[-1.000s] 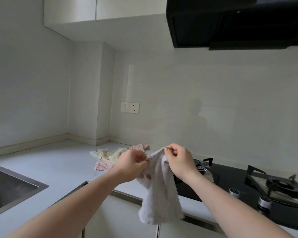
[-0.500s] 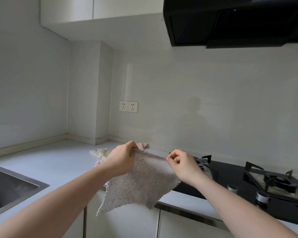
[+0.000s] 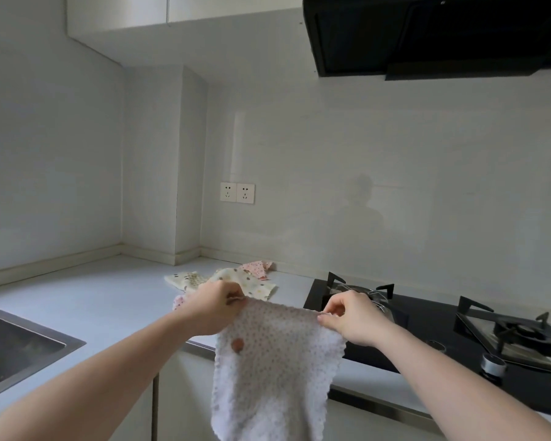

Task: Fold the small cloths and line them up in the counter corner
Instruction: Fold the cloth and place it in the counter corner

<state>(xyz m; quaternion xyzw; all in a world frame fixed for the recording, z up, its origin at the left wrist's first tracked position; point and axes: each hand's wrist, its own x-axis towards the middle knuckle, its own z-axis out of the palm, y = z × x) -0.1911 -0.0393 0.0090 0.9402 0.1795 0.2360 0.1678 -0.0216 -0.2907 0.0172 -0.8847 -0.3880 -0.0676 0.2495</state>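
Observation:
A white dotted cloth (image 3: 274, 367) hangs spread in the air in front of the counter edge. My left hand (image 3: 213, 303) pinches its top left corner and my right hand (image 3: 350, 316) pinches its top right corner, so the top edge is stretched between them. Behind my left hand, a loose pile of small cloths lies on the counter: a cream spotted cloth (image 3: 239, 280), a pink cloth (image 3: 256, 268) at the back, and another cream one (image 3: 183, 278) to the left. The counter corner (image 3: 159, 256) lies further back left.
A steel sink (image 3: 16, 348) is sunk in the counter at the left. A black gas hob (image 3: 433, 329) with pan supports and knobs sits at the right, under a black range hood (image 3: 433, 33). Two wall sockets (image 3: 237, 193) are on the backsplash.
The cloth went from bunched between my hands to spread out, and now hangs longer and straighter. My hands have moved apart along its top edge.

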